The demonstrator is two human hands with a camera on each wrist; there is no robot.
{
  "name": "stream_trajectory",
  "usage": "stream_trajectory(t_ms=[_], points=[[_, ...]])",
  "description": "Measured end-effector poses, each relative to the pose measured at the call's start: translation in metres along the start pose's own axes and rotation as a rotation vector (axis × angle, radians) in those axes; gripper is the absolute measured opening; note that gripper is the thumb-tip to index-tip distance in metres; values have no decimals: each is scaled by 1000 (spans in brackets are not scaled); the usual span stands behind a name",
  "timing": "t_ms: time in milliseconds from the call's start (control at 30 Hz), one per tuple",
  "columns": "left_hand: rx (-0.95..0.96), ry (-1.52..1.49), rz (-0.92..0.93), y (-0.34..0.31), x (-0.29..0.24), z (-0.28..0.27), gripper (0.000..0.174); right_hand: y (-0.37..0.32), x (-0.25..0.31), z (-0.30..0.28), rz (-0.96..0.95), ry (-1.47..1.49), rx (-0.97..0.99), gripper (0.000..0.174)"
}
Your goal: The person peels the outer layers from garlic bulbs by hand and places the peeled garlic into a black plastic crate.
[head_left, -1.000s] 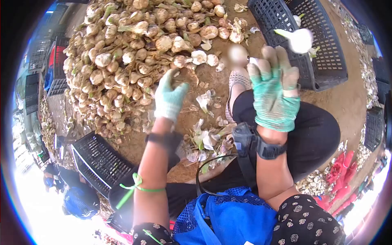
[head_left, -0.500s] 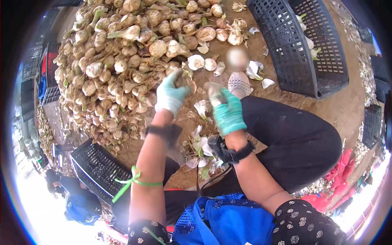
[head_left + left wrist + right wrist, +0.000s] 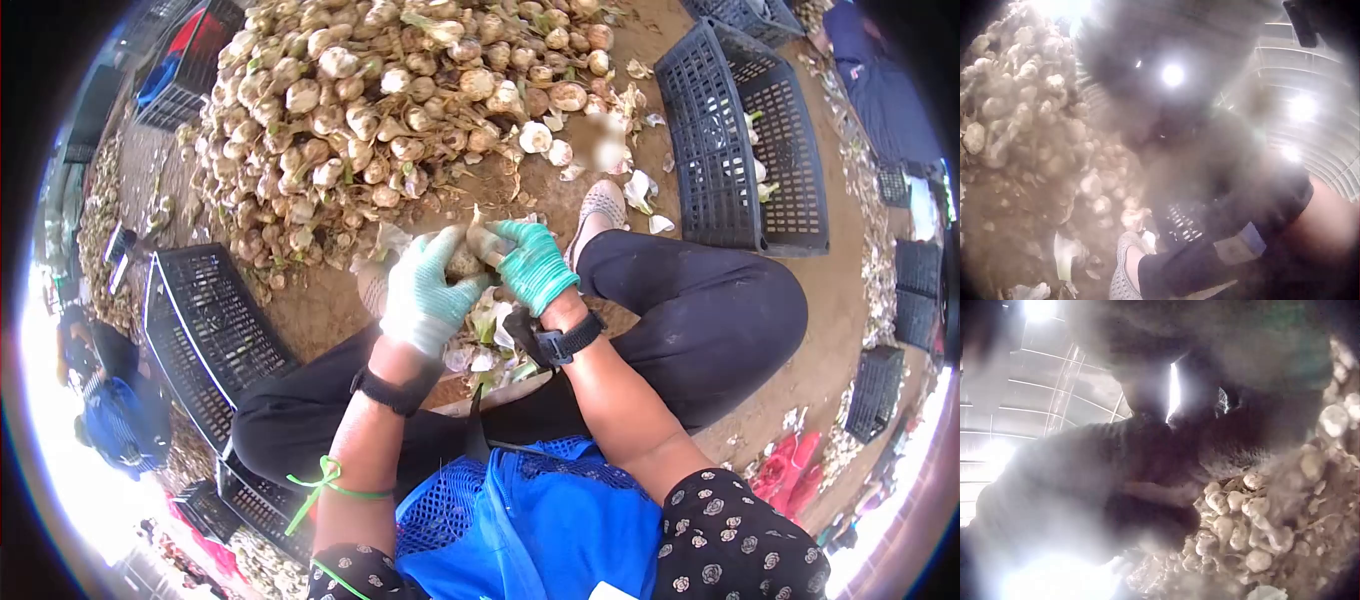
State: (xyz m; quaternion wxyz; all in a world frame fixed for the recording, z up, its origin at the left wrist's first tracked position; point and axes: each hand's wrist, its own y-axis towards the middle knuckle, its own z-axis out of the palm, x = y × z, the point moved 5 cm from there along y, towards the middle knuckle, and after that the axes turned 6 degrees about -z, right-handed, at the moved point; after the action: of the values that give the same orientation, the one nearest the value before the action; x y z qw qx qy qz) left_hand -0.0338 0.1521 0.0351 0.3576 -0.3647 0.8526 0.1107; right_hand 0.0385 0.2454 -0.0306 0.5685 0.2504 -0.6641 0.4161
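In the head view both gloved hands meet in front of the body over a garlic bulb (image 3: 463, 264). My left hand (image 3: 425, 285), in a pale green glove, grips the bulb from the left, its thumb along the near side. From the right, my right hand (image 3: 532, 268) in a brighter green glove pinches at the bulb's upper side. Fingers cover much of the bulb, and a thin dry tip sticks up between the hands. The right wrist view shows the gloved hands dark and blurred, close together; the left wrist view is hazy.
A large heap of garlic bulbs (image 3: 350, 120) lies ahead on the dirt floor. A black crate (image 3: 715, 180) with white bulbs tips on its side at right; another crate (image 3: 190, 320) stands at left. Peeled skins (image 3: 490, 340) litter the floor between the legs.
A white trimmed bulb flew from the right hand toward the right crate, which now has bulbs in it. The right hand swung back left, the left hand picked up a bulb, and both met on it.
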Motion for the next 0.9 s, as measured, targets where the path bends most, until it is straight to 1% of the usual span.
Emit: stream_trajectory(t_ms=[33,67,100,167,200,233,267,300,333,367,400,467,533,567,600,633,667,700,767,800,833,867,900], points=[[15,-43,-5,-5,1,-3,47,-7,7,0,107,55,-6,33],[33,-148,-17,-8,5,-2,49,-10,17,1,78,5,48,35],[25,-152,-14,-12,6,-5,49,-13,19,0,71,-2,51,35],[84,-240,-58,-18,10,-4,51,-18,25,1,33,16,145,37],[81,-247,-55,-21,12,-4,51,-23,27,2,74,63,176,35],[116,-460,-183,-23,19,-2,51,-26,23,2,73,56,176,35],[151,-673,-313,-25,24,1,51,-30,16,3,65,186,173,33],[131,-617,-285,-26,22,-2,50,-31,10,3,56,318,172,32],[120,-533,-226,-27,22,-4,50,-29,9,5,49,214,177,29],[107,-447,-169,-26,21,-6,50,-31,10,6,49,210,183,29],[101,-448,-169,-26,19,-9,50,-32,15,6,11,232,185,28],[127,-157,-108,-24,6,-15,49,-31,17,9,-28,252,185,26],[110,-146,-71,-25,5,-12,49,-27,2,6,61,49,62,23],[93,-131,-36,-26,5,-11,49,-26,1,4,62,47,56,23],[143,-341,-141,-28,11,-6,47,-26,1,1,56,75,40,22],[148,-342,-141,-28,8,-7,47,-26,4,0,52,106,25,21],[237,-612,-266,-29,6,-6,45,-29,17,-2,18,-40,-15,19],[326,-883,-391,-30,4,-4,43,-28,13,-2,21,-40,-19,19],[329,-919,-376,-28,1,-3,43,-25,8,1,94,150,-58,19],[323,-1102,-426,-29,3,0,44,-27,13,0,11,191,-90,18],[317,-1285,-477,-30,6,3,45,-27,18,0,12,193,-94,18],[305,-1232,-589,-32,14,6,45,-28,24,-1,-30,211,-79,17],[304,-1232,-592,-33,15,8,45,-28,26,-1,-71,227,-61,17]])
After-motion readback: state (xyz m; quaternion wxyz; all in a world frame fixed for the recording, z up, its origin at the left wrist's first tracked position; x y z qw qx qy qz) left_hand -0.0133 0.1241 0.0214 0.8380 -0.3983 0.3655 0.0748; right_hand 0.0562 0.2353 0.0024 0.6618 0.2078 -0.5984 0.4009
